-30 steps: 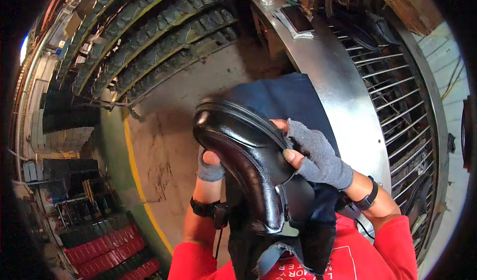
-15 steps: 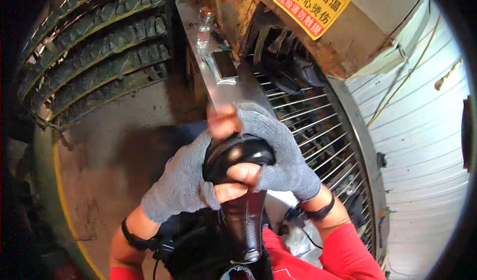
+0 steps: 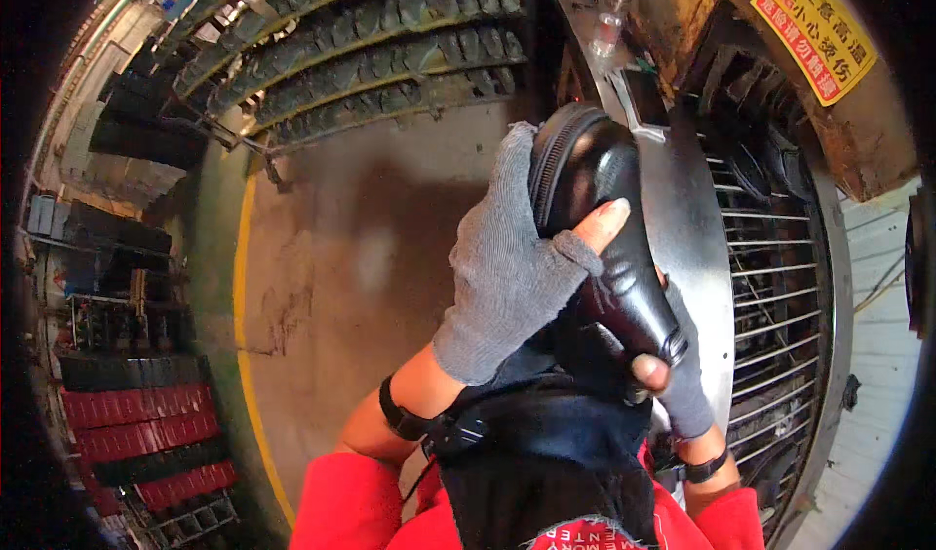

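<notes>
A glossy black leather shoe (image 3: 616,269) is held in front of me, its rounded toe tilted up and away and a ridged welt running round the toe's edge. My left hand (image 3: 517,257), in a grey fingerless glove, wraps the toe end from the left, thumb pressed on the upper. At the narrower near end, my right hand (image 3: 682,379), gloved alike, grips from the right and below. Only its thumb and part of the glove show; its other fingers are mostly hidden behind the shoe.
A metal bench (image 3: 692,218) runs along my right, with a clear bottle (image 3: 606,28) at its far end. Beyond it is a barred conveyor (image 3: 775,287) under a rusty housing with a yellow warning label (image 3: 814,28). Shoe racks (image 3: 390,33) stand far left; stacked red trays (image 3: 146,438) lie left.
The view has swung left. The shoe, earlier cupped with both hands around its toe, now slants to the right; my right hand has shifted down to its near end.
</notes>
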Action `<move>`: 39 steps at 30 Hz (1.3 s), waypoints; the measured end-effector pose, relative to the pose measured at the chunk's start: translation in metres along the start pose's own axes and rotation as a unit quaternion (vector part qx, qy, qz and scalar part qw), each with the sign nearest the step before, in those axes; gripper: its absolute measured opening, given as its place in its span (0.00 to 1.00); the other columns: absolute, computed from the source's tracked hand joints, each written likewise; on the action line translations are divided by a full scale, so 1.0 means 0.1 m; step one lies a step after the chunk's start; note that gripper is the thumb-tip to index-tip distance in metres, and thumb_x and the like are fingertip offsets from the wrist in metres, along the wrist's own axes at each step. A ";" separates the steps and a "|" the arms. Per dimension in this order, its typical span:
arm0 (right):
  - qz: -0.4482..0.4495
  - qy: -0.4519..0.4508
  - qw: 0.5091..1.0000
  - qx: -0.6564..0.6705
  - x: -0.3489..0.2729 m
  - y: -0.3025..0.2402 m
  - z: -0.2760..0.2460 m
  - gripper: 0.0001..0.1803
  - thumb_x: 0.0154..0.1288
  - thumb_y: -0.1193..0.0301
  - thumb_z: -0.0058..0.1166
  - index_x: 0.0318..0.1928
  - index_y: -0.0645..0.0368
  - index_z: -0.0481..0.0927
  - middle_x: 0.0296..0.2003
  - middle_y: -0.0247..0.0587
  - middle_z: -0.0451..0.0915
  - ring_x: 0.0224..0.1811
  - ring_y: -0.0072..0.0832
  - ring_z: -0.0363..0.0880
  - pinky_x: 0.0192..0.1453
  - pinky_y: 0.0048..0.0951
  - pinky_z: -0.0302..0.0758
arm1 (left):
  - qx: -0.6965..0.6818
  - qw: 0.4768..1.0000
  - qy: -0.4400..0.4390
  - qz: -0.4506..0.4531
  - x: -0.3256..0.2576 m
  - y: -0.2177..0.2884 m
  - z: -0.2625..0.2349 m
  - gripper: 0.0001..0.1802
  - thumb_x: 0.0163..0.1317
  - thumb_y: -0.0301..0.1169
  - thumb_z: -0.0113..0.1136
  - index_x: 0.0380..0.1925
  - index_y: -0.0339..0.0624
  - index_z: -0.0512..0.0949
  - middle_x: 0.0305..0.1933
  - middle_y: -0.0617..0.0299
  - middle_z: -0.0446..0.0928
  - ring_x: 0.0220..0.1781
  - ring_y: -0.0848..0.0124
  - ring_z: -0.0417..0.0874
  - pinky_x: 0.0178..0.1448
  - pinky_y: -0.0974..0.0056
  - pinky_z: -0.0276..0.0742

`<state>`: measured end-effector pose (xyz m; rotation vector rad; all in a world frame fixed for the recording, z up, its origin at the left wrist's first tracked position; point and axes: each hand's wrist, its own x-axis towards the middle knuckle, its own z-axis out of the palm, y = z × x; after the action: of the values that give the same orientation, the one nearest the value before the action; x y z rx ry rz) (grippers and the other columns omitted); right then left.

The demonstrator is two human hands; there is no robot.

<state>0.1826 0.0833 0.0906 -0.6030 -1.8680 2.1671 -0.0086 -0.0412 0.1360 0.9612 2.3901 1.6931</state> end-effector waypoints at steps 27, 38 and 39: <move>-0.072 -0.069 0.889 -0.447 0.39 0.52 -0.43 0.38 0.79 0.53 0.54 0.80 0.62 0.64 0.75 0.49 0.71 0.75 0.36 0.70 0.81 0.39 0.64 | 0.092 0.876 -0.288 0.376 -0.26 -0.65 -0.23 0.29 0.61 0.44 0.68 0.64 0.56 0.81 0.69 0.58 0.81 0.67 0.51 0.83 0.75 0.48 0.77; 0.003 0.007 0.984 -0.176 1.18 0.23 -0.23 0.31 0.78 0.58 0.60 0.70 0.67 0.76 0.36 0.31 0.83 0.34 0.14 0.77 0.41 0.21 0.75 | -0.195 0.967 -0.158 -0.036 -0.11 -1.18 0.05 0.37 0.64 0.27 0.68 0.75 0.42 0.70 0.75 0.50 0.74 0.77 0.61 0.75 0.81 0.54 0.68; -0.005 -0.013 0.985 -0.173 1.26 0.22 -0.21 0.31 0.78 0.58 0.60 0.70 0.67 0.76 0.36 0.31 0.83 0.34 0.14 0.77 0.41 0.21 0.75 | -0.125 0.979 -0.158 -0.044 0.07 -1.18 0.13 0.40 0.66 0.33 0.72 0.76 0.38 0.68 0.74 0.47 0.74 0.75 0.61 0.75 0.79 0.57 0.68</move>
<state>0.0817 0.1512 0.0466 -0.6269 -2.2755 1.8624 -0.0622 -0.0503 0.0307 0.9805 1.9383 1.6197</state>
